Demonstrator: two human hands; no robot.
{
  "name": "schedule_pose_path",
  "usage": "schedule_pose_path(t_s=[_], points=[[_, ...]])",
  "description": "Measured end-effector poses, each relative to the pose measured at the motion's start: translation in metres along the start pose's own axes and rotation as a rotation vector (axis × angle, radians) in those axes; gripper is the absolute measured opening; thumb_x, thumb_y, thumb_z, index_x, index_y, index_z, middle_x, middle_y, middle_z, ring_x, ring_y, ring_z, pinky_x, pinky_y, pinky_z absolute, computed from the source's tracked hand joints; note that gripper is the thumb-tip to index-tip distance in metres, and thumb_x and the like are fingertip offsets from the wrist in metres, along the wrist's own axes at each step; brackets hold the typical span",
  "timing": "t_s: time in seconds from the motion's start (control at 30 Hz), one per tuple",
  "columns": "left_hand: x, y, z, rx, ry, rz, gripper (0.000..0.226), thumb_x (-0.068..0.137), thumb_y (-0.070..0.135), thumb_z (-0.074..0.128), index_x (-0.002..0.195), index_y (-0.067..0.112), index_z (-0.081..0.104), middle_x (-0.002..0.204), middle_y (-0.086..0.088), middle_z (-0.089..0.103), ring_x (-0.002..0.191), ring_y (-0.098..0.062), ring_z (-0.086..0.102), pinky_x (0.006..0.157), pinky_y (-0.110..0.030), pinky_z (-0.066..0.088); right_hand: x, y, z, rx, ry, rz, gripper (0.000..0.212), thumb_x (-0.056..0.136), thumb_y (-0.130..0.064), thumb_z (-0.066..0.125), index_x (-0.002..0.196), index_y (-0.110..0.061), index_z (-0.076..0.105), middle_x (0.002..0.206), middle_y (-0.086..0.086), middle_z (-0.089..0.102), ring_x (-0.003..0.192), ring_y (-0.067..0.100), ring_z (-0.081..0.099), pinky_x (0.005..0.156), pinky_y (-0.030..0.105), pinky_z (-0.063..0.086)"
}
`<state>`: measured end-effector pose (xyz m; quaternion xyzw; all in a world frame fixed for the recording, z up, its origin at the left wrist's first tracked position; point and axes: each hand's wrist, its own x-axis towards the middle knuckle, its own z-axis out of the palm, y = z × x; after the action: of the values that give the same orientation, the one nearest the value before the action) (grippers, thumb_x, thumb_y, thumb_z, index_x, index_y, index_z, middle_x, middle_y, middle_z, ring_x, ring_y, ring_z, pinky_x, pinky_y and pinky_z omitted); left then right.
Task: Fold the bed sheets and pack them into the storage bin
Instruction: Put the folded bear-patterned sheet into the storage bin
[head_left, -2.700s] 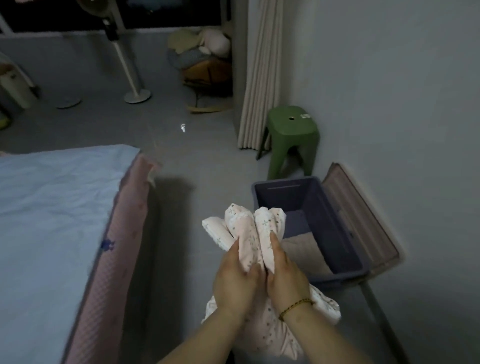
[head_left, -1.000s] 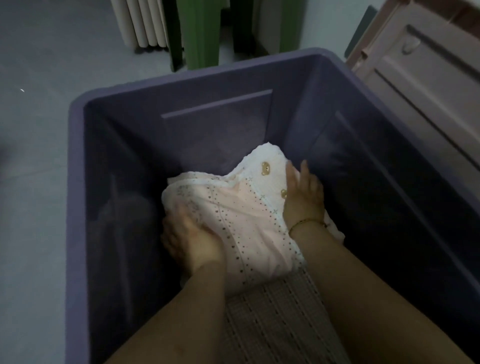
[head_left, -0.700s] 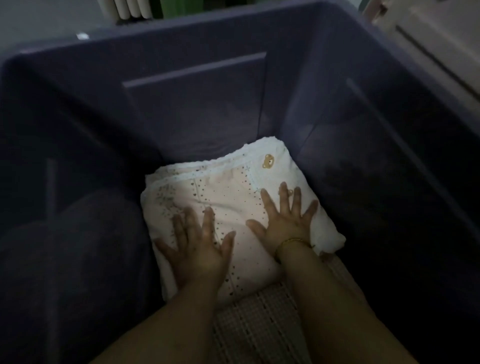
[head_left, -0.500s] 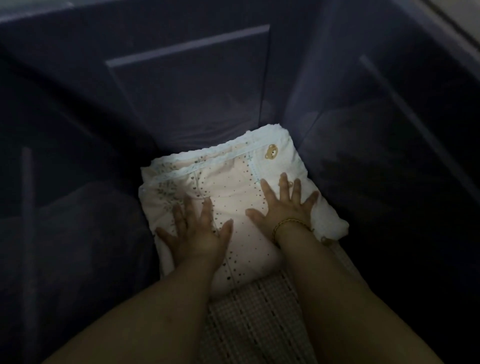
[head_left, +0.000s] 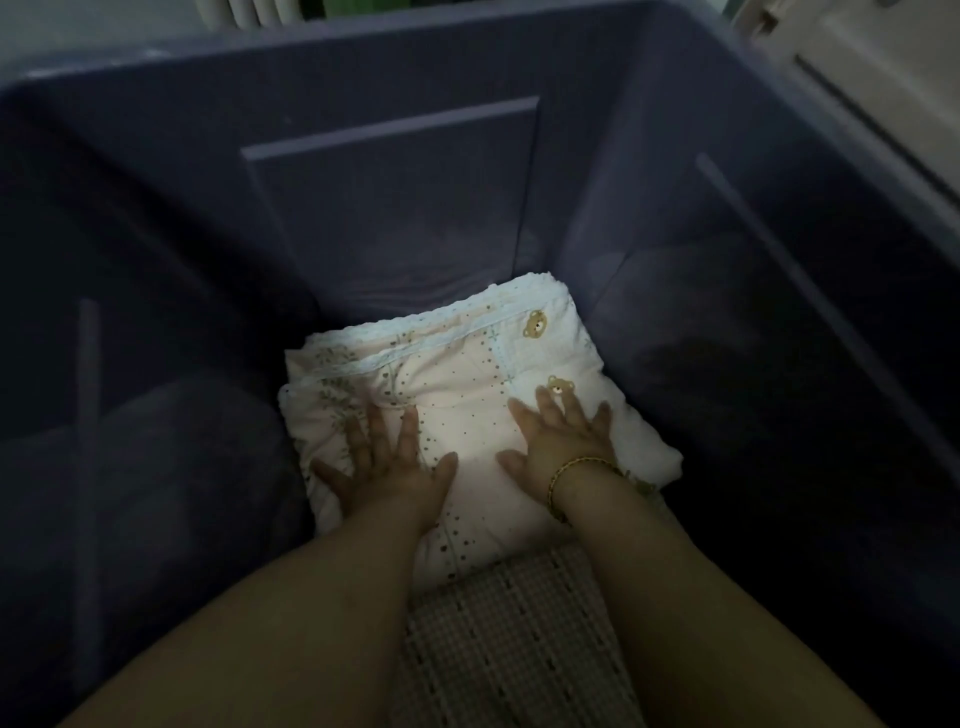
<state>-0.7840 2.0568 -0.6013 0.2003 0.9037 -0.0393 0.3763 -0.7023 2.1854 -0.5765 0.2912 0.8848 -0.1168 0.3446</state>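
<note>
In bin (head_left: 389, 223), splayed fingers (head_left: 376, 431) on sheet (head_left: 467, 374)

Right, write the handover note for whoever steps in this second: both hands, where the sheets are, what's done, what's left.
Left hand: open, fingers spread, pressing flat on the folded bear-print sheet.
Right hand: open, flat on the same sheet, toward its right side.
Where things are: the sheet lies inside the purple storage bin, near the far wall, on top of a checked fabric that is also in the bin.
Done: this sheet is folded and packed.
Left: lift both hands out. This view does not show whether more sheets are waiting.
</note>
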Motion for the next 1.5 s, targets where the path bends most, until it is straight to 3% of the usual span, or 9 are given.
schedule_pose_path(t_s=[0.13,0.23,0.33,0.47,0.7,0.83,0.97,1.2,1.5], points=[[-0.017,0.000,-0.018,0.038,-0.107,0.000,0.070,0.095,0.057,0.020,0.146,0.026,-0.016,0.152,-0.005,-0.027,0.141,-0.027,-0.020,0.112,-0.054,-0.001,-0.046,0.005,-0.017,0.073,-0.019,-0.045,0.062,0.095,-0.041,0.036,0.148,-0.027,0.006,0.156,0.001,0.009,0.142,0.028,0.007,0.115,0.039,0.002],[-0.054,-0.006,-0.046,0.053,-0.205,0.023,0.060,0.097,0.042,0.031,0.148,0.014,0.014,0.155,-0.012,0.011,0.140,-0.029,0.017,0.114,-0.042,0.019,-0.096,-0.004,-0.048,0.172,0.140,-0.068,0.060,0.097,-0.035,0.037,0.148,-0.026,0.008,0.150,0.004,0.028,0.132,0.028,0.031,0.110,0.034,0.018],[-0.110,-0.006,-0.083,-0.203,-0.200,0.137,0.051,0.098,0.032,0.041,0.143,0.013,0.029,0.147,-0.010,0.032,0.131,-0.026,0.036,0.105,-0.026,0.033,-0.149,-0.021,-0.087,0.224,0.277,-0.110,0.053,0.097,-0.032,0.037,0.146,-0.025,0.019,0.145,0.002,0.036,0.129,0.022,0.036,0.103,0.029,0.025],[-0.202,-0.022,-0.172,-0.622,0.027,0.265,0.034,0.095,0.022,0.047,0.127,0.013,0.052,0.110,-0.004,0.059,0.098,-0.017,0.055,0.065,-0.012,0.038,-0.231,-0.049,-0.161,0.336,0.323,-0.146,0.044,0.097,-0.026,0.038,0.141,-0.023,0.033,0.135,0.000,0.048,0.120,0.018,0.044,0.094,0.024,0.033],[-0.343,-0.115,-0.346,-0.940,0.432,0.168,0.020,0.091,0.005,0.051,0.105,0.003,0.065,0.099,-0.016,0.067,0.098,-0.031,0.062,0.092,-0.031,0.046,-0.368,-0.123,-0.307,0.359,0.395,-0.172,0.039,0.095,-0.024,0.041,0.135,-0.023,0.043,0.122,0.002,0.060,0.108,0.021,0.055,0.089,0.027,0.039],[-0.438,-0.199,-0.446,-1.015,0.638,0.157,0.017,0.090,0.003,0.051,0.101,0.003,0.064,0.083,-0.008,0.061,0.087,-0.025,0.061,0.081,-0.024,0.042,-0.448,-0.192,-0.394,0.333,0.470,-0.245,0.035,0.096,-0.025,0.040,0.130,-0.024,0.049,0.125,0.002,0.060,0.115,0.020,0.054,0.090,0.025,0.039],[-0.518,-0.288,-0.482,-0.999,0.808,0.041,0.018,0.090,0.002,0.053,0.103,-0.001,0.065,0.091,-0.004,0.061,0.088,-0.017,0.056,0.072,-0.016,0.033,-0.504,-0.249,-0.432,0.457,0.526,-0.317,0.030,0.092,-0.014,0.046,0.120,-0.014,0.059,0.115,0.011,0.065,0.107,0.027,0.058,0.089,0.028,0.041],[-0.653,-0.409,-0.453,-1.115,1.087,-0.283,0.020,0.090,0.002,0.049,0.101,0.001,0.065,0.092,-0.014,0.065,0.087,-0.023,0.057,0.073,-0.024,0.034,-0.582,-0.330,-0.419,0.453,0.412,-0.519,0.022,0.091,-0.016,0.051,0.110,-0.012,0.063,0.103,0.009,0.068,0.096,0.023,0.062,0.074,0.022,0.042],[-0.724,-0.493,-0.345,-1.259,1.087,-0.674,0.020,0.092,0.000,0.045,0.099,-0.001,0.064,0.084,-0.012,0.063,0.078,-0.026,0.055,0.072,-0.028,0.035,-0.606,-0.389,-0.363,0.329,0.257,-0.656,0.011,0.091,-0.018,0.050,0.085,-0.027,0.046,0.073,-0.010,0.052,0.079,0.016,0.052,0.072,0.022,0.041]])
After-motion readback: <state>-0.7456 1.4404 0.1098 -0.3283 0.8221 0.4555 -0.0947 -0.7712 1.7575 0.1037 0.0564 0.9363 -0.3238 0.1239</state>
